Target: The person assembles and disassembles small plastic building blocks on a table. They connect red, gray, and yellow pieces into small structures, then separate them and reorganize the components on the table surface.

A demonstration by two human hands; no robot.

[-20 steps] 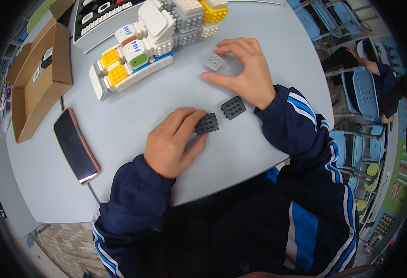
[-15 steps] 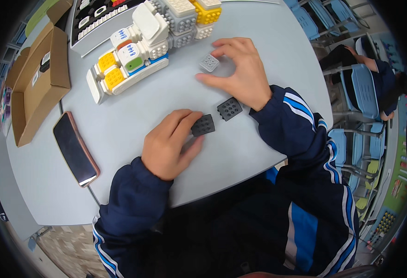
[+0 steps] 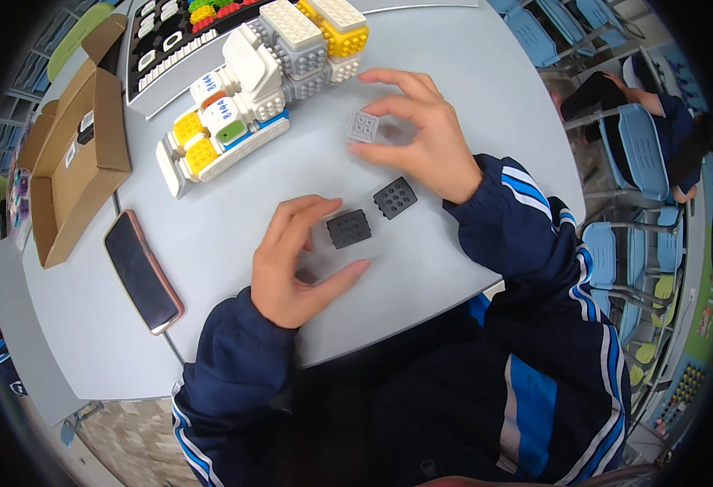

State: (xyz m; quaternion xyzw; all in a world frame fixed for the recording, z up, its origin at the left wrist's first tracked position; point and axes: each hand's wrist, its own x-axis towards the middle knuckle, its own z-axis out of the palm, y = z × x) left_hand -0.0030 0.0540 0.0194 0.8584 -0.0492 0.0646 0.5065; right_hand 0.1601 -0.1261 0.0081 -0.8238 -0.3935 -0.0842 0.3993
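Two small dark studded building blocks lie on the grey table between my hands. My left hand (image 3: 295, 264) is open, with its thumb and fingers spread on either side of the nearer dark block (image 3: 349, 230) and apart from it. Slightly farther off and to the right lies the other dark block (image 3: 394, 198), its studs facing up. My right hand (image 3: 425, 134) has a small light grey studded block (image 3: 362, 127) between its thumb and a finger, with the index finger raised clear of it. The light grey block looks a little blurred.
A white, yellow and grey block-built vehicle (image 3: 234, 122) stands at the far left of my hands. Behind it is a tray (image 3: 149, 97) of coloured parts. An open cardboard box (image 3: 88, 166) and a phone (image 3: 141, 272) lie at left. Another person (image 3: 616, 105) sits beyond the table's right side.
My left hand has let go of the nearer dark block and opened. My right thumb and finger have drawn in on the light grey block. The whole view has shifted slightly.
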